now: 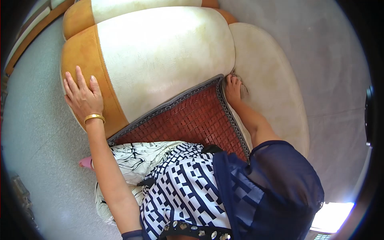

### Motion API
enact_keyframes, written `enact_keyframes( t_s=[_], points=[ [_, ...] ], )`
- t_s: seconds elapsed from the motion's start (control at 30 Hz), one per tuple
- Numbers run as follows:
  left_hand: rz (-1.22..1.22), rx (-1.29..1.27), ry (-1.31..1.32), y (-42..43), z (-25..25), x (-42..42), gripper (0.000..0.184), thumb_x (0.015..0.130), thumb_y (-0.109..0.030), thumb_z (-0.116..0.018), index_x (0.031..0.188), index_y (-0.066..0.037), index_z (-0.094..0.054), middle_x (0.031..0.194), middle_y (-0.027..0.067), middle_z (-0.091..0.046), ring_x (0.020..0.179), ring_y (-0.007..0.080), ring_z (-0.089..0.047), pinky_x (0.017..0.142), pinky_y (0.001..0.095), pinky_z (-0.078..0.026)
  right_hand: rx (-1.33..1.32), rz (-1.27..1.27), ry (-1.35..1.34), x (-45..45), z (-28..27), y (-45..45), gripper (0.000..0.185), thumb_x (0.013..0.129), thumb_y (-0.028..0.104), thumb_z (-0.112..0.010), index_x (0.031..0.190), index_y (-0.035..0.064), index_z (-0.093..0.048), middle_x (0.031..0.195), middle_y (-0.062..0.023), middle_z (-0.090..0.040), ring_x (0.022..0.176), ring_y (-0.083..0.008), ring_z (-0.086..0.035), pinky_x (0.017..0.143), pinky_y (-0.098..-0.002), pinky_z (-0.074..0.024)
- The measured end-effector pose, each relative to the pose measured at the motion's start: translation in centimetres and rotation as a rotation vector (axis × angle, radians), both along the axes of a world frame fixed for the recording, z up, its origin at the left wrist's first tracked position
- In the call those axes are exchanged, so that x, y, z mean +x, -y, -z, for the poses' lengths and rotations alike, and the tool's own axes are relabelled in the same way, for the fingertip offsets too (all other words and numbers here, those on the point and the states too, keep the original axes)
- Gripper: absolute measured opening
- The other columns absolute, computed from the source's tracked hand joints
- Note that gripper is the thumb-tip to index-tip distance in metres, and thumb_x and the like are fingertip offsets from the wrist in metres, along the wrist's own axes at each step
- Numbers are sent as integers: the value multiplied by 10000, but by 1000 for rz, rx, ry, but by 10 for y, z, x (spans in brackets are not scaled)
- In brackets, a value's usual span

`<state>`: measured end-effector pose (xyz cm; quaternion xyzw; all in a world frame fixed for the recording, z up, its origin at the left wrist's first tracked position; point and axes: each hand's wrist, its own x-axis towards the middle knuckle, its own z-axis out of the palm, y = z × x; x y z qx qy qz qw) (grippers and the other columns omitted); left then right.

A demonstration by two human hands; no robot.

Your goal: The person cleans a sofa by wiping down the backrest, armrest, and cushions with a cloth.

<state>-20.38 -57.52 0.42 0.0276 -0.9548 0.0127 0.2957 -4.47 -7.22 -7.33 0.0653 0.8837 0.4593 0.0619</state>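
Note:
My left hand [84, 95] lies flat with fingers spread on the orange leather band [82, 52] at the front of a sofa seat. A gold bracelet [95, 117] circles that wrist. At the crease where the cream seat [168, 52] meets the backrest [268, 72], my right hand [233, 89] is closed with bent fingers. A small greyish cloth [244, 92] shows beside and under it, mostly hidden by the hand. Close to this hand is the corner of a reddish-brown woven seat mat [188, 114] with a dark patterned border.
I sit on the mat, in patterned clothes [184, 180]. Another seat section [140, 4] continues beyond the cream one. A grey speckled floor [44, 120] lies to the left, and a wooden-edged piece of furniture [34, 34] stands at upper left. Behind the backrest is a grey surface [320, 68].

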Motion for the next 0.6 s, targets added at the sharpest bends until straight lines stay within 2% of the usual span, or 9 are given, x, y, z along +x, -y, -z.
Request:
enact_keyframes(
  t_s=[0.13,0.2,0.23,0.3,0.43,0.5,0.6],
  points=[
    [14,14,-37,-1,1,1,525,955,-452,-368,1426,-221,-372,1467,116,-346,1356,282,-312,1050,473,-313,-11,9,61,3,13,-8,359,853,249,-480,1089,48,-661,1273,-134,-395,1108,-339,-382,826,-507,-361],
    [3,7,-13,-1,0,1,529,954,-458,-364,1427,-221,-369,1469,116,-343,1359,282,-307,1051,478,-309,50,-67,171,7,26,-8,344,849,261,-489,1068,78,-680,1265,-127,-409,1122,-339,-378,833,-512,-357],
    [-9,-3,13,-1,0,1,533,954,-463,-361,1429,-221,-366,1470,116,-340,1361,281,-303,1052,482,-305,53,-78,174,7,28,-5,344,849,261,-489,1068,78,-680,1265,-127,-409,1122,-339,-378,833,-512,-357],
    [-13,4,7,1,2,-1,534,954,-465,-360,1430,-223,-363,1473,117,-335,1364,281,-298,1054,486,-301,39,7,158,6,32,6,285,824,248,-520,1006,142,-713,1269,-109,-428,1116,-318,-378,843,-474,-343],
    [-25,-5,35,-1,0,1,533,954,-464,-361,1433,-231,-357,1482,117,-319,1369,284,-287,1060,490,-291,-79,-12,249,17,18,0,281,822,251,-524,983,131,-721,1285,-89,-424,1137,-312,-370,865,-475,-331],
    [-7,5,10,-1,-1,0,530,946,-461,-379,1418,-222,-383,1463,129,-347,1356,295,-309,1048,503,-306,-99,-105,251,45,25,-10,279,817,251,-530,969,121,-724,1277,-77,-426,1155,-304,-364,880,-470,-318],
    [19,13,-33,1,3,0,525,938,-461,-395,1401,-214,-413,1440,143,-380,1341,307,-332,1033,517,-324,-76,-136,326,95,7,-7,270,809,244,-535,943,108,-726,1267,-76,-429,1161,-299,-362,882,-465,-316]
  ],
)
